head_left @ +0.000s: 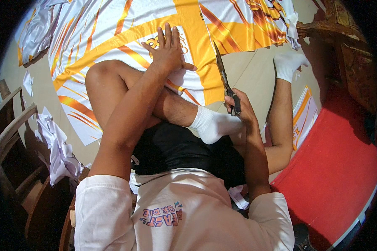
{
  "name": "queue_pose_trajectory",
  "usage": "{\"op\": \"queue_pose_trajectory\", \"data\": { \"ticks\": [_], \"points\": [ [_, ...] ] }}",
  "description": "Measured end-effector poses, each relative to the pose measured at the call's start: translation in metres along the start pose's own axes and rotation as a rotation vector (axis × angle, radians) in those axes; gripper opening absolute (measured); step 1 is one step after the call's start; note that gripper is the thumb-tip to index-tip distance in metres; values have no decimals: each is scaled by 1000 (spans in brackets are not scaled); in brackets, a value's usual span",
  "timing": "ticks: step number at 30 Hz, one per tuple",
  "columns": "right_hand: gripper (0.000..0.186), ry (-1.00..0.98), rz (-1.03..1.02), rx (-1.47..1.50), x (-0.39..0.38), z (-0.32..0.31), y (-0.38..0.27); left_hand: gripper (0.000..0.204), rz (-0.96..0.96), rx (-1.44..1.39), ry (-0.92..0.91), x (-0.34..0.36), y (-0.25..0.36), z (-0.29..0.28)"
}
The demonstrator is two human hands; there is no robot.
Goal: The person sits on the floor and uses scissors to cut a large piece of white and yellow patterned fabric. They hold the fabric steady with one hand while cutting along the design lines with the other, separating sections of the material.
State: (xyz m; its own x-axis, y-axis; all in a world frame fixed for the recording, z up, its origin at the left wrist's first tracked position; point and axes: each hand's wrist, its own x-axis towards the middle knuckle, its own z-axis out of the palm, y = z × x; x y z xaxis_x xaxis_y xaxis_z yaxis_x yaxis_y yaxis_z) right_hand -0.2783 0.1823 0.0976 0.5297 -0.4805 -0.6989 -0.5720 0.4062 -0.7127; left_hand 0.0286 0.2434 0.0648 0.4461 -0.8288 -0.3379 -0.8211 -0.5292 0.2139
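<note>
The person sits on the pale floor [249,69] with a big white and orange cloth [211,85] spread out in front. The left hand [166,52] lies flat on this cloth, on a white patch with orange marks. Its grip is wide: the fingers and thumb are spread apart, and they pinch nothing. The right hand [245,106] has a closed grip, with its fingers wrapped around the handles of the dark scissors [223,75]. The scissors point away from the person, beside the right edge of the big cloth. Their blades look close together, but I cannot tell if they touch the cloth.

Another white and orange piece [238,35] is near the scissors' tip. I cannot tell if it is joined to the big cloth. White scraps [58,146] hang in a bunch on the left, near a wooden chair [12,125]. On the right is a big red thing [335,163], with a small printed strip [304,119] just beside it.
</note>
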Motion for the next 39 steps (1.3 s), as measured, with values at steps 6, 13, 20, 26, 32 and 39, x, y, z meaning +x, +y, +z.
{"op": "queue_pose_trajectory", "data": {
  "ticks": [6,13,20,26,32,39],
  "points": [
    [40,71,5,-66,-2,7,-4,150,22,-8,45,-2,-1,2],
    [41,106,28,-123,-3,10,-6,152,19,37,36,0,-2,6],
    [34,114,-5,-42,0,12,3,152,17,-29,46,2,-3,6],
    [33,131,13,-40,-3,18,-4,151,11,-2,33,0,-1,3],
    [38,90,-13,30,-5,17,-4,152,11,19,27,0,0,2],
    [35,124,-7,-24,-3,17,-2,151,10,-11,26,0,0,1]
  ]
}}
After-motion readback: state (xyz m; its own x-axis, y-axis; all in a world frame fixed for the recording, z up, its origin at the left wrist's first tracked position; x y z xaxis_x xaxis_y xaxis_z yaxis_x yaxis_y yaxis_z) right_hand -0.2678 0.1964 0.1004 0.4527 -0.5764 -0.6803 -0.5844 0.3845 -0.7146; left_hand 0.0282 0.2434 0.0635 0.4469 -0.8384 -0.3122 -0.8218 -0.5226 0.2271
